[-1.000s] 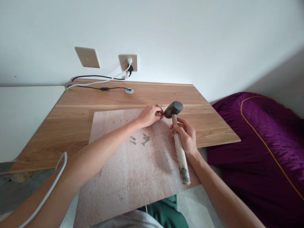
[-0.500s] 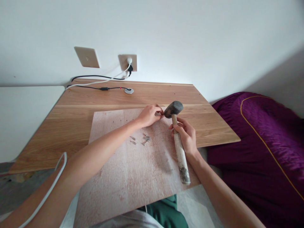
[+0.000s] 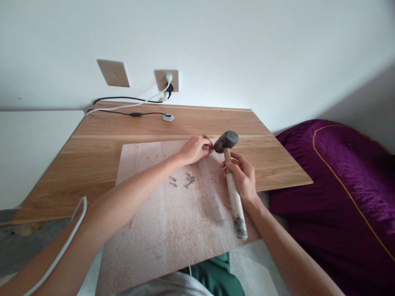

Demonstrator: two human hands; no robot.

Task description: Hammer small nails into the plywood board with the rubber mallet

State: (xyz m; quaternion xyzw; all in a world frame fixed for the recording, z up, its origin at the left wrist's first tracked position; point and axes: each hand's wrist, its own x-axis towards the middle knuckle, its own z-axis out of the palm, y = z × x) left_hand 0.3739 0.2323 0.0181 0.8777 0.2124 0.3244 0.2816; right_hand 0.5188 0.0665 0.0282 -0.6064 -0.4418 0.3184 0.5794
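My right hand is wrapped round a hammer high on its pale, worn wooden handle. The dark hammer head hovers beside the fingertips of my left hand. Those fingers are pinched together near the far edge of a reddish-brown wooden board; what they hold, if anything, is too small to make out. Several loose metal nails lie on the board in front of my left hand, with a smaller group to their left. A row of small dark dots marks the board near its far edge.
Under the board is a wooden tabletop against the wall. Cables run along its back to a wall socket. A purple cloth-covered bulk stands at right, a white panel at left. A white cord crosses my left arm.
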